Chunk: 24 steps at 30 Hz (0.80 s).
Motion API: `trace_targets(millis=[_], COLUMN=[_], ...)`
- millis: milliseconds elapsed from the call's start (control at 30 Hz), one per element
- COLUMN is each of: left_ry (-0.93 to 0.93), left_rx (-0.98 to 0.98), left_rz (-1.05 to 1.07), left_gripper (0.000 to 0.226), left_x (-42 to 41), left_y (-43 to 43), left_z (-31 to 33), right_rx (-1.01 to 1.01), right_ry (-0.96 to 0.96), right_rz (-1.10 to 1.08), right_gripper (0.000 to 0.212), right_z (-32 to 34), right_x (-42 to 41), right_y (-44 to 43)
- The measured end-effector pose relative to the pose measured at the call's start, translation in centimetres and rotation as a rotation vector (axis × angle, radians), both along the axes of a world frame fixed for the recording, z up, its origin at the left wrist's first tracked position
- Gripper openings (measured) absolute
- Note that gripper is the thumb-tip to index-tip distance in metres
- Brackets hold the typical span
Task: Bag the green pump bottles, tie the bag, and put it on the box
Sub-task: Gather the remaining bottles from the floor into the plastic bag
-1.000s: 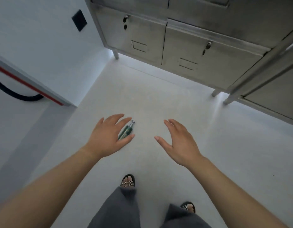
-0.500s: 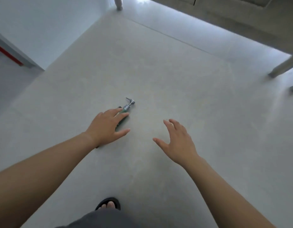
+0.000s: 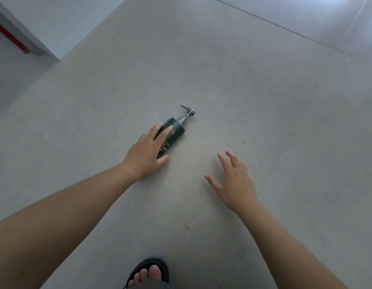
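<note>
One dark green pump bottle [image 3: 177, 126] lies on its side on the grey floor, its silver pump head [image 3: 188, 111] pointing away to the upper right. My left hand [image 3: 146, 151] lies over the bottle's lower half with fingers stretched across the body and the thumb by its base, hiding part of the label. My right hand [image 3: 235, 180] hovers open over bare floor to the right of the bottle, apart from it, fingers spread. No bag or box is in view.
My foot in a black sandal [image 3: 149, 272] stands at the bottom middle. A grey ledge with a red stripe [image 3: 12, 36] runs along the upper left corner beside a white wall. A floor seam [image 3: 285, 28] crosses the upper right.
The view has dropped much closer to the floor and the cabinets have left the frame. My left hand has come down onto the bottle; my right hand has stayed open beside it.
</note>
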<state>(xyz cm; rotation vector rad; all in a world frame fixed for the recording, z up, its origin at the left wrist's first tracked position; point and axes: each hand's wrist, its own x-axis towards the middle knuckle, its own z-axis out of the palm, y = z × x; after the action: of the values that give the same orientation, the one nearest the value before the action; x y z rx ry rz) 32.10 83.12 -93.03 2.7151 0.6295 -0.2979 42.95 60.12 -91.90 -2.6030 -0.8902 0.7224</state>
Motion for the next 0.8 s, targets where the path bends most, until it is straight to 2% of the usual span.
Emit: trace_targets(millis=[200, 333, 433, 600, 800], left_ry=[-0.004, 0.03, 0.05, 0.067, 0.011], left_rx=[-0.09, -0.099, -0.108, -0.127, -0.112], left_rz=[0.114, 0.083, 0.109, 0.076, -0.068], left_gripper=[0.079, 0.078, 0.078, 0.077, 0.072], left_x=[-0.6, -1.7, -2.3, -1.8, 1.3], left_y=[-1.0, -2.4, -3.6, -5.8, -7.7], left_z=[0.0, 1.2, 4.6, 16.2, 36.4], right_rx=[-0.251, -0.239, -0.193, -0.112, -0.031], right_ry=[0.016, 0.028, 0.004, 0.023, 0.081], right_rz=[0.001, 0.008, 0.019, -0.023, -0.178], right_gripper=[0.081, 0.079, 0.077, 0.075, 0.077], right_z=[-2.5, -2.2, 0.7, 12.4, 33.7], right_x=[-0.4, -0.4, -0.5, -1.1, -1.3], right_y=[-2.0, -1.9, -1.7, -2.9, -6.2])
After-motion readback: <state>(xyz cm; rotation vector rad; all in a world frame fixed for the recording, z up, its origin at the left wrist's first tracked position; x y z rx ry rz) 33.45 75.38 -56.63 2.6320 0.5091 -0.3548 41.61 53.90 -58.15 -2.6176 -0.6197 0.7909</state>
